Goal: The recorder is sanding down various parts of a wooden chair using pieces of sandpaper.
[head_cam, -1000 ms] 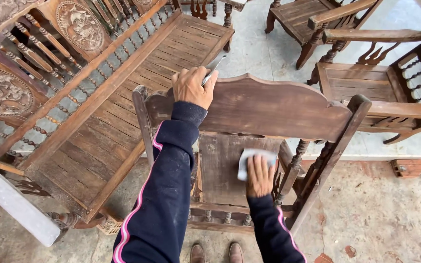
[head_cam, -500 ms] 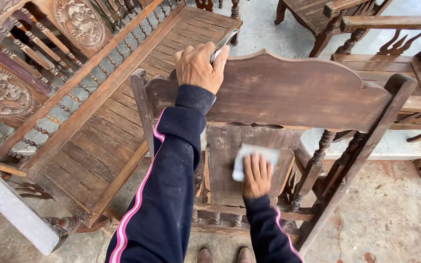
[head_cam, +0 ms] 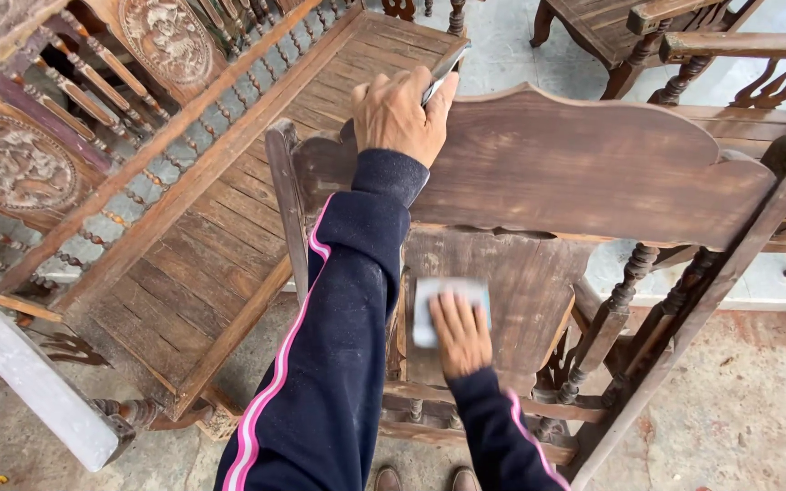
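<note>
The left hand (head_cam: 400, 114) still grips the chair backrest (head_cam: 557, 164), fingers closed around a flat metal scraper (head_cam: 443, 75). The right hand (head_cam: 458, 335) has slid leftward, fingers flat, pressing one sheet of sandpaper (head_cam: 429, 305) beneath them on the seat (head_cam: 520, 291): sanding continues. One carved bench (head_cam: 184, 209) stands left.

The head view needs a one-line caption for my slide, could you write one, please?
Right hand presses a pale sheet on a worn chair back; left hand grips its top rail, holding a metal tool.

The right hand (head_cam: 459, 335) hides part of the pale sheet (head_cam: 438, 305).
</note>
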